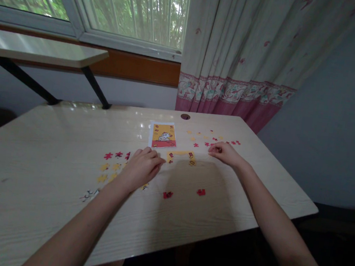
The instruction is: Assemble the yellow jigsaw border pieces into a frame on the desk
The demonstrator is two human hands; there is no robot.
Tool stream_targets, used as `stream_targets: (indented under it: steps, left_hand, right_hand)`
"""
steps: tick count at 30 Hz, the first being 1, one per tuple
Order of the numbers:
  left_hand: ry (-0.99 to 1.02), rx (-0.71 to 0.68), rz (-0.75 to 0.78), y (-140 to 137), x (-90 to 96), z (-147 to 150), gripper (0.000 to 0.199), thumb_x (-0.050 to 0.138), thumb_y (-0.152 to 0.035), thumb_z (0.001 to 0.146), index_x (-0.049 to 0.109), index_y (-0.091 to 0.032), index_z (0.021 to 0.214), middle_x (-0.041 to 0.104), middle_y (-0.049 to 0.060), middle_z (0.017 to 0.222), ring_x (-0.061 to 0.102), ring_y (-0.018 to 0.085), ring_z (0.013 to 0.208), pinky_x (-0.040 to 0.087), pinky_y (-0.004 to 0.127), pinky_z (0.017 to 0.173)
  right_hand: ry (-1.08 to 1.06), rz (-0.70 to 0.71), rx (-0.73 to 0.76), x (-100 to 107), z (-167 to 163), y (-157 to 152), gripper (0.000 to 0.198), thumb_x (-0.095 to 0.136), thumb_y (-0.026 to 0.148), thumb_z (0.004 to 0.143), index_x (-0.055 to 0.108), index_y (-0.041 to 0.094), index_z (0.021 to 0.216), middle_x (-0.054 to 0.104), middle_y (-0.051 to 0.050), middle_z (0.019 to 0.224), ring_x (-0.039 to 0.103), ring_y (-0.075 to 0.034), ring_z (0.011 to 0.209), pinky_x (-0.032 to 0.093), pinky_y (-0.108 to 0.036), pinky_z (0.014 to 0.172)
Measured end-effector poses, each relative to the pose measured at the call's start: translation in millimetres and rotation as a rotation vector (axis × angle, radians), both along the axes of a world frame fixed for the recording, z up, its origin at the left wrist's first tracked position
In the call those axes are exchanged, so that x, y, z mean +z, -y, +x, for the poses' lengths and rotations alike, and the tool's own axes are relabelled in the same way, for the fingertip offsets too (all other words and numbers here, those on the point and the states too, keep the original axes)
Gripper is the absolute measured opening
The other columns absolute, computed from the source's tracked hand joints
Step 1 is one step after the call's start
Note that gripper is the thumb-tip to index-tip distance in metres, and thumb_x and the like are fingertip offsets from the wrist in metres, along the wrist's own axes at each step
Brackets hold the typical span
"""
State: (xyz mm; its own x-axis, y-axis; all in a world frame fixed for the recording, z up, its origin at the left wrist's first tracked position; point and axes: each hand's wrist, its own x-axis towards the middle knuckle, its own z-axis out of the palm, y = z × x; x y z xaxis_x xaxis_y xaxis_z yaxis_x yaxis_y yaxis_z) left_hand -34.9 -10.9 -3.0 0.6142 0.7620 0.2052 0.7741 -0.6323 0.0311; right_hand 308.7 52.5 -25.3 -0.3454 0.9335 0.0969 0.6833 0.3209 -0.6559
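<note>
My left hand [144, 167] rests low over the table with curled fingers. Its fingertips are by the left end of a joined strip of yellow jigsaw pieces [181, 153], and what they hold, if anything, is hidden. To the right, my right hand [225, 153] is pinched closed beside loose red jigsaw pieces [196, 145]; I cannot make out anything between the fingers. Nearer to me lie two separate red pieces, one on the left [168, 195] and one on the right [201, 192]. Behind the strip is a picture card [164, 135] with a white animal on yellow and red.
Left of my left forearm, rows of red pieces [108, 156], yellow pieces [102, 178] and white pieces [88, 195] lie on the wooden table [47, 178]. Small yellow pieces [192, 139] are scattered at the back right. A raised shelf [46, 49] stands at the back left, and a curtain [238, 50] hangs behind.
</note>
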Motion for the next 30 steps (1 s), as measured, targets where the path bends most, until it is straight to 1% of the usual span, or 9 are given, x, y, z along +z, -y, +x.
stream_targets:
  steps: [3,6,9,12,14,16,20,26,30]
  left_hand:
    - [0.010,0.000,-0.006,0,-0.2,0,0.028,0.042,-0.024,0.091,0.068,-0.021,0.099,0.062,0.007,0.083,0.049,0.024,0.084,0.033,0.035,0.068]
    - [0.014,0.000,-0.017,0,-0.8,1,0.027,0.042,-0.024,0.091,0.068,-0.021,0.099,0.062,0.007,0.083,0.049,0.024,0.084,0.034,0.035,0.069]
    - [0.025,0.006,-0.032,0,-1.4,1,0.027,0.044,-0.022,0.089,0.066,-0.021,0.104,0.062,0.007,0.087,0.049,0.023,0.085,0.034,0.035,0.071]
    - [0.031,0.004,-0.029,1,-1.5,2,0.029,0.045,-0.020,0.089,0.064,-0.023,0.111,0.062,0.007,0.090,0.049,0.023,0.086,0.034,0.034,0.071]
    - [0.022,0.003,-0.023,2,-1.1,3,0.029,0.044,-0.020,0.089,0.064,-0.023,0.111,0.061,0.007,0.089,0.049,0.023,0.086,0.034,0.034,0.070]
    - [0.007,0.002,-0.023,2,-0.7,4,0.029,0.044,-0.019,0.089,0.064,-0.023,0.110,0.060,0.007,0.088,0.049,0.023,0.086,0.034,0.033,0.070]
    - [-0.011,0.004,-0.031,2,-1.8,5,0.030,0.045,-0.017,0.088,0.065,-0.023,0.109,0.059,0.007,0.088,0.048,0.023,0.086,0.034,0.033,0.069]
    - [0.015,0.007,-0.021,1,-7.2,3,0.030,0.045,-0.018,0.088,0.064,-0.023,0.110,0.059,0.007,0.088,0.048,0.023,0.086,0.034,0.033,0.070]
    - [0.018,0.006,-0.018,1,-5.7,3,0.029,0.045,-0.018,0.088,0.065,-0.022,0.110,0.059,0.007,0.089,0.048,0.023,0.086,0.034,0.033,0.070]
  right_hand:
    - [0.055,0.085,-0.009,5,-5,3,0.020,0.062,0.033,0.078,0.068,0.014,0.080,0.062,-0.003,0.071,0.051,-0.012,0.063,0.039,-0.025,0.059]
    - [0.097,0.224,-0.011,8,-20,10,0.017,0.060,0.031,0.081,0.068,0.016,0.081,0.064,-0.005,0.075,0.054,-0.014,0.069,0.041,-0.027,0.066]
    - [0.095,0.355,0.136,6,-41,18,0.013,0.060,0.028,0.082,0.067,0.017,0.083,0.066,-0.006,0.081,0.058,-0.017,0.080,0.043,-0.031,0.077]
    - [0.082,0.427,0.287,0,-58,25,0.016,0.060,0.028,0.083,0.067,0.017,0.094,0.067,-0.008,0.093,0.059,-0.018,0.089,0.043,-0.033,0.081]
    - [0.087,0.448,0.333,-3,-63,28,0.020,0.059,0.027,0.084,0.065,0.016,0.099,0.066,-0.009,0.098,0.059,-0.019,0.092,0.044,-0.034,0.082]
    - [0.096,0.453,0.349,-5,-64,29,0.021,0.059,0.027,0.084,0.065,0.015,0.100,0.066,-0.010,0.099,0.059,-0.019,0.093,0.043,-0.035,0.084]
    - [0.106,0.440,0.336,-5,-62,28,0.021,0.059,0.029,0.085,0.065,0.016,0.100,0.067,-0.010,0.101,0.060,-0.019,0.094,0.043,-0.036,0.086]
    - [0.112,0.413,0.339,-2,-63,28,0.022,0.058,0.028,0.085,0.064,0.015,0.102,0.066,-0.011,0.103,0.059,-0.020,0.098,0.043,-0.037,0.087]
    - [0.106,0.389,0.320,-1,-63,29,0.021,0.058,0.028,0.085,0.064,0.016,0.102,0.066,-0.010,0.103,0.058,-0.020,0.098,0.043,-0.036,0.086]
